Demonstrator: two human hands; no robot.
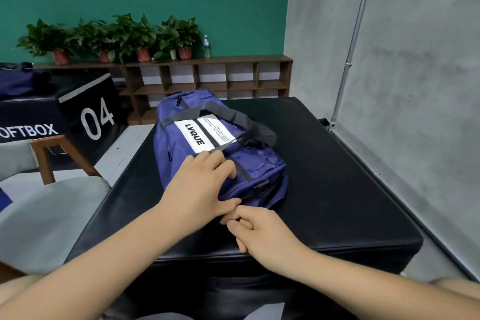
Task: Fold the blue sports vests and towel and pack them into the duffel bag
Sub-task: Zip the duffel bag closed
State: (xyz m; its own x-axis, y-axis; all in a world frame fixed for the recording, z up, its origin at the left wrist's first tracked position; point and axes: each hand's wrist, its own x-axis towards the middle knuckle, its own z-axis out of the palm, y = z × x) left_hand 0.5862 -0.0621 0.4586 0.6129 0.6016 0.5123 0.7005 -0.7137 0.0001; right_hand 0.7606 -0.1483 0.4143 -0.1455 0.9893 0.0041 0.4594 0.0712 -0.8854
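head view: left hand (pixel 200 187) fingers flat on duffel bag (pixel 259 161); right hand (pixel 262 231) fingers pinch its end

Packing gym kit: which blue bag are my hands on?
The duffel bag with the white LVQUE label, on the black mat in front; the other bag sits apart on the box at far left.

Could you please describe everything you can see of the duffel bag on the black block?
The duffel bag is blue-purple fabric, looks filled, and lies on the black padded block, its length running away from the camera. A white label reads LVQUE in black; grey webbing handles cross its top, and a black buckle sits at the near end. The left hand rests on its near top; the right hand pinches its near lower edge. Whether the zip is shut is unclear.
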